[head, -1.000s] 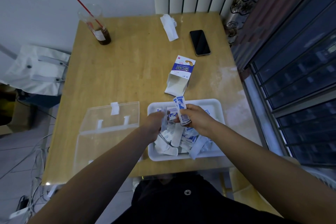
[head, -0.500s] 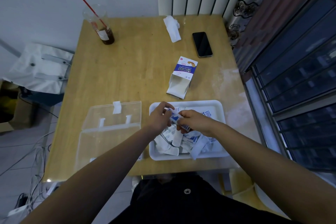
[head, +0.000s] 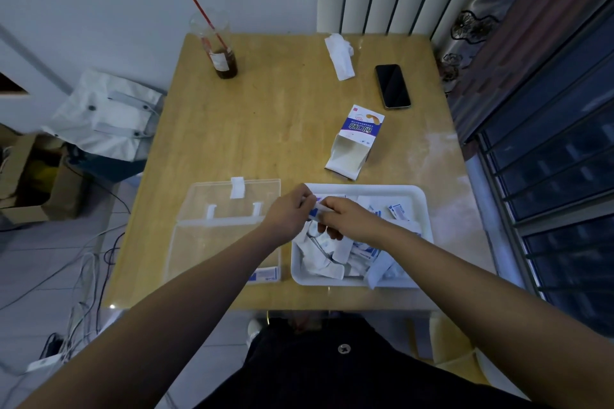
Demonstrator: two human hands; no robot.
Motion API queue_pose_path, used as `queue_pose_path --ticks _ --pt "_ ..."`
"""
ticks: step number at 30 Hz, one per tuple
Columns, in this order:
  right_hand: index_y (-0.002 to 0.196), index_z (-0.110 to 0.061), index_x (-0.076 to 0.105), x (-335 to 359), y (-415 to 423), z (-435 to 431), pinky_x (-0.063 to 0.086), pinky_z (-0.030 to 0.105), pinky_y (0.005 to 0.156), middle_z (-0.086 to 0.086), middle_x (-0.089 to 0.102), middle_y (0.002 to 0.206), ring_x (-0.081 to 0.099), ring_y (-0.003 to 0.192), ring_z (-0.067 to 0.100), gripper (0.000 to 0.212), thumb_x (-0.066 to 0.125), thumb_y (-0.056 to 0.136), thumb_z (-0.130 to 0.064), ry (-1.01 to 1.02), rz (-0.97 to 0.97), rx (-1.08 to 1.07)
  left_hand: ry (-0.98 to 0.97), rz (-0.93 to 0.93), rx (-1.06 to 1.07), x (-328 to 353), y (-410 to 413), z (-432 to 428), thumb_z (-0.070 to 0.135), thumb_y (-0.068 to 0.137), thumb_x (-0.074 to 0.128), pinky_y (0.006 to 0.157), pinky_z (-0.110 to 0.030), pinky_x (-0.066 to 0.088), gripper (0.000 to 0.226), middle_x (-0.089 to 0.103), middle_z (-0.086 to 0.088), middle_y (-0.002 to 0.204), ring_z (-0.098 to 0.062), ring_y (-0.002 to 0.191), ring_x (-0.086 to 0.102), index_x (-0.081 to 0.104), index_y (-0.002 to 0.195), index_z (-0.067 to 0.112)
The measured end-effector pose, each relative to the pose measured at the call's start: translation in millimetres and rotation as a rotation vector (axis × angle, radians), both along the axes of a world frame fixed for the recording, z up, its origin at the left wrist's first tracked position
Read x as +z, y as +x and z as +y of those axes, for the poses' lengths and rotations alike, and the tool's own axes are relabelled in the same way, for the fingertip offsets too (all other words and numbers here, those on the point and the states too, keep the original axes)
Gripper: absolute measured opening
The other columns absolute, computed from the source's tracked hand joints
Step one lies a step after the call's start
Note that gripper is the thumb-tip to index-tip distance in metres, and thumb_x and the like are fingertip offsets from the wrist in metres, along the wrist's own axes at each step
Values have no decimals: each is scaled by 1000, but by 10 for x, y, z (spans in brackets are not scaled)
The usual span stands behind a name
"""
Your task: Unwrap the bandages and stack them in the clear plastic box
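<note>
A small white-and-blue wrapped bandage [head: 316,208] is pinched between my left hand [head: 289,213] and my right hand [head: 349,217], just above the left part of the white tray [head: 422,206]. The tray holds a heap of wrapped bandages and loose white wrappers [head: 335,259]. To its left lies the clear plastic box [head: 212,242] with its lid [head: 232,199] flipped open away from me; my left forearm crosses over it. A blue-printed piece [head: 265,275] shows at the box's near right corner.
An open bandage carton [head: 357,141] lies behind the tray. Farther back on the wooden table [head: 265,129] are a black phone [head: 392,86], a crumpled tissue [head: 340,55] and a plastic cup [head: 217,46] with a red straw. Cables and a bag sit on the floor at left.
My right hand lowered the bandage from upright to level, and my left hand came up from the tray to take its other end. Both hands now grip it together.
</note>
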State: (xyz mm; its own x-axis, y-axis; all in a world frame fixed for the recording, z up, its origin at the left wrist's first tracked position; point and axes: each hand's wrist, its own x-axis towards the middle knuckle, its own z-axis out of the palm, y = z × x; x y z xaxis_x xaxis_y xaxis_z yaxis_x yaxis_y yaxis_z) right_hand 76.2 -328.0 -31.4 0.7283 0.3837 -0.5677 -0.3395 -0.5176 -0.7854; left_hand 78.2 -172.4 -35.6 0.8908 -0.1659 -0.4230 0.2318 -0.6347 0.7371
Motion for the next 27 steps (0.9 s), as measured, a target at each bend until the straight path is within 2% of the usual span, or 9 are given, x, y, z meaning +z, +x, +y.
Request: queue_pose_path --ticks 4,7,9,12,15,18,20,24,27 --pt "103 -7 58 23 21 180 49 21 60 7 73 88 65 63 11 13 49 98 -15 11 -71 -37 41 -78 -17 58 -77 269 29 100 40 64 -33 41 23 64 -9 74 -21 67 57 49 88 12" --pt "103 -4 61 14 17 339 53 31 68 8 73 89 68 67 16 17 50 98 -17 14 -82 -30 115 -119 -86 85 -131 473 25 100 41 59 -31 39 19 64 -5 72 -19 63 54 53 91 15" --pt "101 -7 59 3 -15 447 54 33 69 5 72 87 69 69 18 14 49 99 -17 -4 -91 -17 162 -147 -86 98 -147 607 22 99 43 56 -27 38 17 64 -1 69 -14 59 53 55 89 19" --pt "94 -13 54 -8 -62 655 52 22 60 6 72 86 69 67 13 4 51 97 -13 -24 -144 -40 173 -115 -44 92 -195 838 21 98 45 56 -26 41 18 66 1 71 -8 57 53 61 90 17" --pt "96 -6 57 -26 -102 822 45 11 52 12 72 89 67 63 4 5 52 93 -5 -26 -171 -45 226 -120 -78 67 -265 1011 22 96 49 64 -29 41 19 65 -2 82 -15 71 57 67 95 17" --pt "96 -10 59 -73 -144 953 53 21 64 9 75 90 70 75 12 6 57 90 -9 -84 -227 12 272 -170 -114 44 -312 1115 22 95 53 65 -27 34 21 63 -2 88 -14 79 55 73 102 17" --pt "93 -14 62 -117 -159 1007 52 27 70 5 74 88 69 80 16 6 59 89 -12 -132 -257 40 293 -154 -113 19 -319 1160 23 94 56 65 -24 35 22 70 -4 92 -16 82 59 74 102 14" --pt "95 -18 67 -182 -200 1010 44 17 66 -7 65 87 60 79 6 14 60 87 -8 -143 -320 -42 299 -69 -90 -91 -358 1274 24 93 60 74 -23 44 20 73 -2 100 -16 93 65 75 102 14" --pt "103 -16 65 -206 -225 954 46 20 74 -3 62 98 58 85 12 24 55 86 -3 -147 -353 -150 331 18 -102 -238 -412 1326 24 92 61 75 -24 46 20 73 0 101 -13 89 65 76 101 15"
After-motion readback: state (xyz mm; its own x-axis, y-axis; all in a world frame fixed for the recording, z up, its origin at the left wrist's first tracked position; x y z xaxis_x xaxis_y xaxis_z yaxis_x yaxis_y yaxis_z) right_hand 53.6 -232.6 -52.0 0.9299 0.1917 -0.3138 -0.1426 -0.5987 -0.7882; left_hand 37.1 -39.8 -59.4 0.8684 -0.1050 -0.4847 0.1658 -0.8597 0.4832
